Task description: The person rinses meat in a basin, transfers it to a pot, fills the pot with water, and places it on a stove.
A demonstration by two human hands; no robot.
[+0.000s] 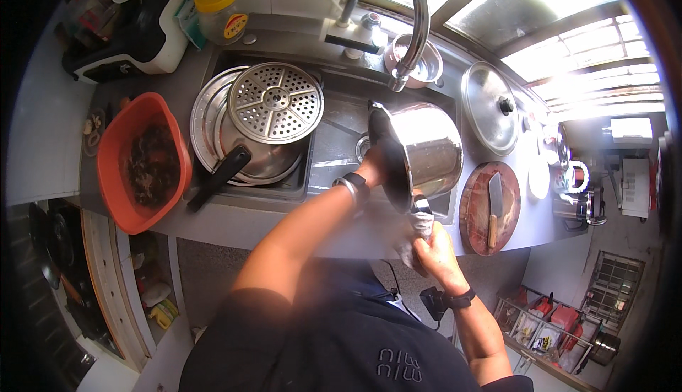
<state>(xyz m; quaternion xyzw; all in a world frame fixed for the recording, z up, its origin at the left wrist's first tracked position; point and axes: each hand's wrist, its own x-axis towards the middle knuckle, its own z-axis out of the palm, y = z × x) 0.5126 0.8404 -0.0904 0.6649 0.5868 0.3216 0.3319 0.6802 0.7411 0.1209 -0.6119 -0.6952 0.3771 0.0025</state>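
A shiny stainless steel pot (434,147) is tipped on its side above the right sink basin (335,152), its mouth facing left. My left hand (375,165) reaches into that mouth; the fingers are hidden inside, so I cannot tell what they hold. Below the pot's rim, my right hand (438,250) grips a pale, crumpled cloth (422,224) against the pot's dark handle (421,204). The curved chrome faucet (418,13) arches above the pot.
Left basin holds a perforated steamer plate (256,101) atop metal pans; a black handle (221,176) juts over the front edge. An orange tub (184,173) with dark contents stands left. Rightward are a lid (487,109) and a cleaver (495,195) on a round chopping board (471,221).
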